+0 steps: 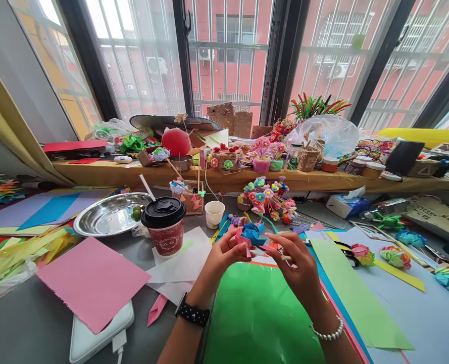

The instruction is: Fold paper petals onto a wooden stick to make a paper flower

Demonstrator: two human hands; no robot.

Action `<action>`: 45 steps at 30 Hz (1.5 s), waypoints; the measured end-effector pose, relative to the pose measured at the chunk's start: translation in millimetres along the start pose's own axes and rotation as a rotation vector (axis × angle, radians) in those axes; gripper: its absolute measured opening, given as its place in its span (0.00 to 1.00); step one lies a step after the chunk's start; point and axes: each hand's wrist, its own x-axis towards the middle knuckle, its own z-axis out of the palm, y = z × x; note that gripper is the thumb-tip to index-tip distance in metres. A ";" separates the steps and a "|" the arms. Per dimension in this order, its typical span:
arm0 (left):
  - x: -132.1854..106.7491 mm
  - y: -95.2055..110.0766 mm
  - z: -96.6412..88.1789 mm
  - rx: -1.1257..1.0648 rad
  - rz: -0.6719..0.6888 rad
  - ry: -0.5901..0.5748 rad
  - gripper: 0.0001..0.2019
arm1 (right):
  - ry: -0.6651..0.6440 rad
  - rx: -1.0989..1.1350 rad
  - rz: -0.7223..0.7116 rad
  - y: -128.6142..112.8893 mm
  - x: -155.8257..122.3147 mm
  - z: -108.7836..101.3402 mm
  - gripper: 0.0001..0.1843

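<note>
My left hand (227, 249), with a black dotted watch band at the wrist, pinches a folded pink paper piece (246, 239) between thumb and fingers. Opposite it, my right hand (299, 259), wearing a beaded bracelet, has its fingers closed around a small pink paper strip (271, 247). A thin pale stick-like thing also shows by those fingers; I cannot make out what it is. Just behind the pink piece appears a blue folded paper flower (253, 231); whether it touches my left fingers I cannot tell. Below both hands lies a glossy green folder (265, 313).
On the left are a lidded cup (164, 232), a metal dish (105, 217), a pink sheet (93, 283) and a white power bank (101, 333). A paper cup (214, 215) and crocheted flowers (267, 197) stand behind. Coloured paper (355, 293) and folded flowers (395, 257) lie right.
</note>
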 end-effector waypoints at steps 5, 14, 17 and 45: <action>1.6 -3.7 -0.4 0.063 -0.082 -0.071 0.27 | -0.052 0.041 -0.024 0.8 -0.8 0.2 0.16; 8.1 -6.2 -6.4 0.031 -0.209 -0.231 0.32 | 0.014 0.005 -0.025 -4.2 0.7 -0.2 0.09; 11.2 -9.0 -9.8 0.031 -0.213 -0.245 0.37 | 0.055 -0.037 0.002 -3.9 -0.2 0.1 0.07; 0.9 1.7 -0.3 0.155 0.132 0.200 0.18 | 0.126 -0.069 0.026 0.3 0.6 0.5 0.03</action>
